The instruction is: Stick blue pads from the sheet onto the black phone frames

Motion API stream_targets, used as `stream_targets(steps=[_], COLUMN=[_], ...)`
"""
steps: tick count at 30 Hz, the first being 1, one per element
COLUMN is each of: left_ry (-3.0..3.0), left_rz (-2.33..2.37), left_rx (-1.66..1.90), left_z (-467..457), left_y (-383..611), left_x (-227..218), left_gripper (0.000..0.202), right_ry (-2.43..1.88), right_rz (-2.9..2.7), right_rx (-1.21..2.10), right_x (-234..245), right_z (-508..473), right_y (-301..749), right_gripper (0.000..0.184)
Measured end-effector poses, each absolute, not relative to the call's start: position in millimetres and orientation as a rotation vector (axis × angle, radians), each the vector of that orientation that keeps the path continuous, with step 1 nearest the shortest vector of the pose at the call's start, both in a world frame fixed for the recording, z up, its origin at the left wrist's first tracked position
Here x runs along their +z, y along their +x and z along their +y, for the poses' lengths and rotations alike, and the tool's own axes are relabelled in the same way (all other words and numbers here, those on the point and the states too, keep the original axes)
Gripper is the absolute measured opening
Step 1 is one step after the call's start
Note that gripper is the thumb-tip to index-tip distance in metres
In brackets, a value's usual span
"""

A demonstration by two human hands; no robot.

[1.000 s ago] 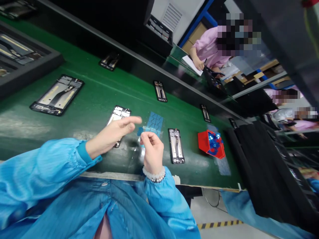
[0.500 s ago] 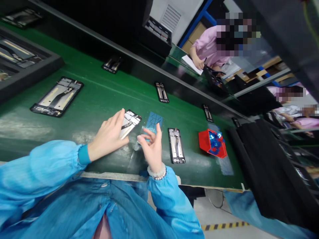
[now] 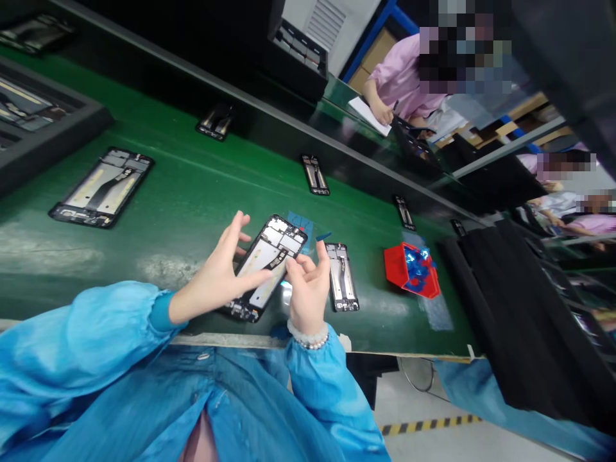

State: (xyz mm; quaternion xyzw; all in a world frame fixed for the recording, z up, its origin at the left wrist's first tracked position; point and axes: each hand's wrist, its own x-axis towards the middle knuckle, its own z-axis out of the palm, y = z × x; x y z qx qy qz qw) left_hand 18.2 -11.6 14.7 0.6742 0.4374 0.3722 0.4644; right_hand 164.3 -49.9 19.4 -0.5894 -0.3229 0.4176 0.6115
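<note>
An opened phone [image 3: 286, 242], its metal inside and dark ribbon cable facing up, lies tilted between my hands. My left hand [image 3: 212, 279] closes around its left side, thumb across the lower part and fingers at the far edge. At the right edge, my right hand [image 3: 308, 295] has its thumb and curled fingers against the phone. A small dark blue sticker [image 3: 324, 236] clings to the raised index fingertip of that hand. Partly hidden behind the phone is a blue sticker sheet [image 3: 304, 226]. Just right of my right hand lies a second opened phone [image 3: 342, 279].
A red bin [image 3: 395, 266] holding crumpled blue film stands to the right. Another opened phone [image 3: 103, 186] lies at left, beside a dark tray [image 3: 91, 119]. More phones line the back of the green bench [image 3: 192, 186]. Across the divider, a person in pink [image 3: 402, 70] writes.
The phone under my left hand has come right and closer, now showing almost whole, with my right hand at its edge. My right hand has shifted slightly right, off the sticker sheet.
</note>
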Motion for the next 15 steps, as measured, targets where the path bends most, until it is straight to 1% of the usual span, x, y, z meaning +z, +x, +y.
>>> stream_targets(steps=[2,3,4,7,8,11,15], left_ry=[1.373,1.277,1.225,1.255,1.28,1.311,1.316], left_rz=[0.931,0.875,0.841,0.859,0.874,0.904,0.923], left_rx=[0.836,0.789,0.758,0.771,0.778,0.771,0.782], left_z=[-5.6,-3.5,-2.1,-1.3,-1.6,-2.5,-3.2], left_y=[17.4,17.4,17.5,18.1,18.2,18.4,18.9], left_x=[18.3,19.9,21.0,21.4,20.7,18.2,16.9], left_gripper=[0.082,0.074,0.067,0.057,0.055,0.053,0.052], right_ry=[-1.36,-1.37,-1.387,-1.497,-1.546,-1.645,-1.634], right_rz=[-0.751,-0.765,-0.797,-1.02,-1.118,-1.318,-1.342], right_rx=[0.973,0.925,0.844,0.577,0.533,0.497,0.503], right_x=[21.3,22.7,24.4,31.6,34.0,38.4,37.2], right_z=[-50.4,-50.8,-51.3,-52.6,-52.7,-50.3,-44.8], right_y=[170.9,174.4,177.8,183.8,183.6,177.3,167.5], right_gripper=[0.072,0.066,0.056,0.018,0.013,0.018,0.019])
